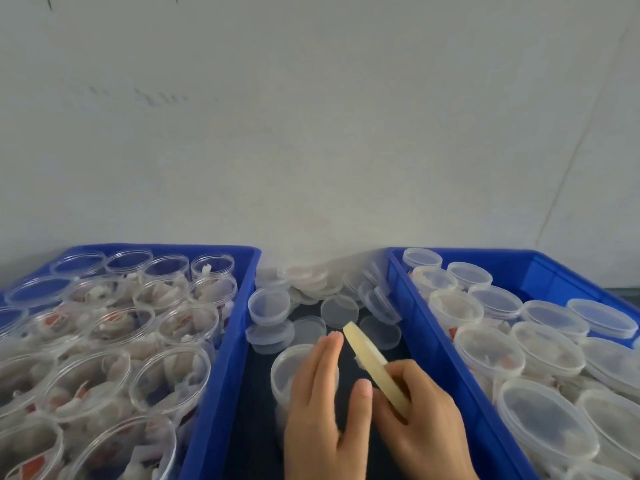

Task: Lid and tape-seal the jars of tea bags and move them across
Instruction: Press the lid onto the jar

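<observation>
The left hand (320, 407) lay with straight fingers against the lidded clear plastic jar (294, 372) just beneath them, the right hand (420, 420) pinched a cream-coloured tape roll (374, 365) beside those fingertips, and the jar looked light, slick and best gripped round its ribbed lid rim

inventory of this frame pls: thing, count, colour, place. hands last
left crate: one, blue, left; full of open jars
open jars: many, clear, in left crate, tea bags inside, no lids
right crate: one, blue, right
lidded jars: many, clear, in right crate
loose lids: a pile, clear, on the dark surface between the crates
centre jar: one, clear, lidded, between the crates
tape roll: one, cream, centre
left hand: fingers straight, against centre jar
right hand: grips tape roll
</observation>
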